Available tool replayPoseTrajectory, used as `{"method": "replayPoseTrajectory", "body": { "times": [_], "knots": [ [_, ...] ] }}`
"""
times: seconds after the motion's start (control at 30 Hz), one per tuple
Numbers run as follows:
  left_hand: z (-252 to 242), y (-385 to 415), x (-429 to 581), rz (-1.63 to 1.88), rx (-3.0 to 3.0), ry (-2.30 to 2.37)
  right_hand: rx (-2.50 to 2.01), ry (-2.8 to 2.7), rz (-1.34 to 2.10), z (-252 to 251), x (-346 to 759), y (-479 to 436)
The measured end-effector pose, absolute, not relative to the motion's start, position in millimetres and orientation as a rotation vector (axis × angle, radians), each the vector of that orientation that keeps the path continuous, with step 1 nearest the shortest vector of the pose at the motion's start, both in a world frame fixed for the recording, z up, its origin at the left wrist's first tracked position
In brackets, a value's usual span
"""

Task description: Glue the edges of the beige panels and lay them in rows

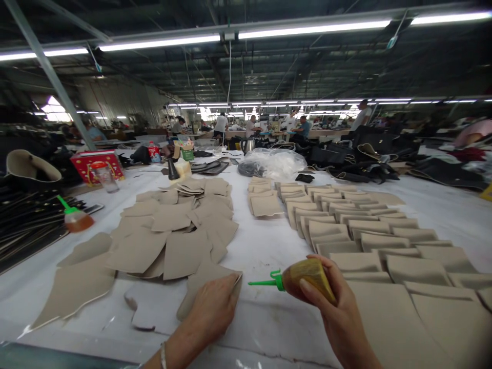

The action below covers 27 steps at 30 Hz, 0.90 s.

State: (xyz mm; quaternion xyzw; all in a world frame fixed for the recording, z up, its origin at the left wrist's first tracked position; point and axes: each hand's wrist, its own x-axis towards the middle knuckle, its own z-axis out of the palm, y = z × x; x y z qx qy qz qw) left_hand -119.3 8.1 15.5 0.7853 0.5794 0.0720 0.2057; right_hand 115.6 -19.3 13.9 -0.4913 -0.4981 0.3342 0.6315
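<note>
My left hand (215, 307) is closed on a beige piece (198, 287) near the table's front, its right edge bent up at the fingers. In my right hand (338, 302) is a yellowish glue bottle (307, 279), tilted on its side, with a green nozzle pointing left towards that piece; a gap separates the two. A loose heap of flat beige pieces (188, 251) lies beyond my left hand. Rows of folded beige pieces (365, 225) overlap on the right.
On the left are a second green-tipped bottle (78, 220), a jar (104, 177), a red box (96, 166) and dark stacked pieces (23, 220). Clear plastic (277, 163) and a kettle (248, 146) stand farther back. Several people are in the background.
</note>
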Motion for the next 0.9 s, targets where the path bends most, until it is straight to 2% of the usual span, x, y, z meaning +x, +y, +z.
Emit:
{"method": "replayPoseTrajectory", "body": {
  "times": [0.37,0.67,0.9],
  "knots": [
    [13,10,-137,0.312,2.040,1.501,-1.225,-1.560,0.621,20,92,-4],
    [12,9,-137,0.330,2.071,1.515,-1.203,-1.683,0.442,13,87,0],
    [9,4,-133,0.338,2.123,1.521,-1.202,-1.697,0.475,17,88,1]
  ]
}}
